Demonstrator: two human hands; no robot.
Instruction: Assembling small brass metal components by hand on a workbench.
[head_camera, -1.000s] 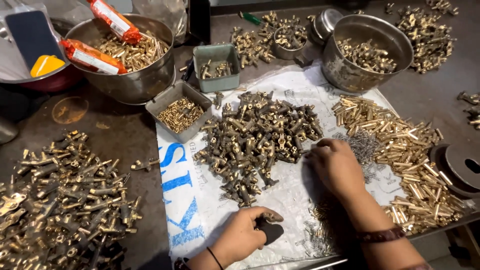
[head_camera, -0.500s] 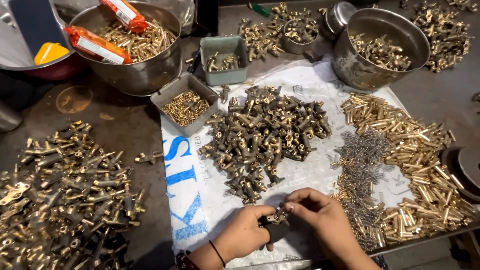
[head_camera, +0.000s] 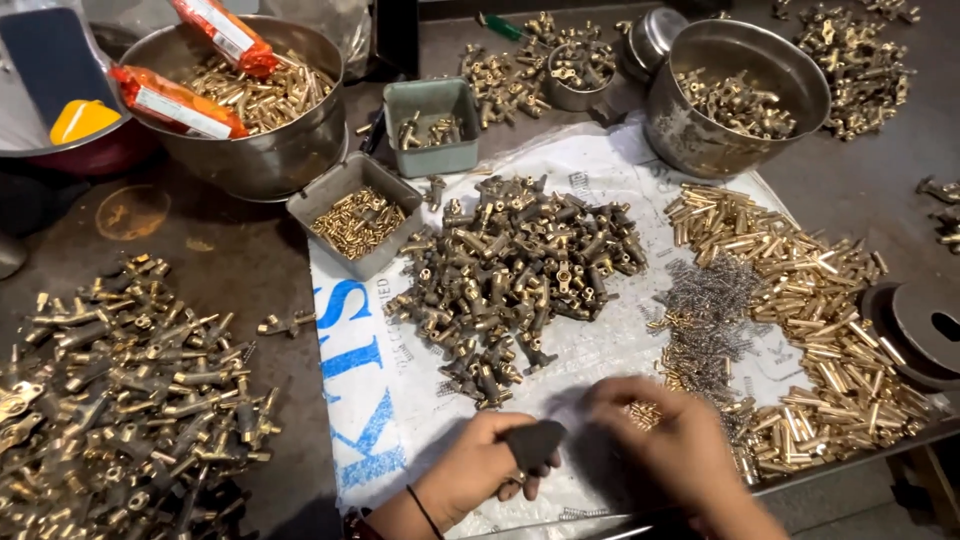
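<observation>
Brass pieces lie everywhere, but the work sits low on the white sheet: the left hand has its grip clamped on a small dark part, tip pointing to two o'clock. The right hand, at three o'clock and just beside it, curls over tiny brass bits; whether its grip pinches any, I cannot tell.
</observation>
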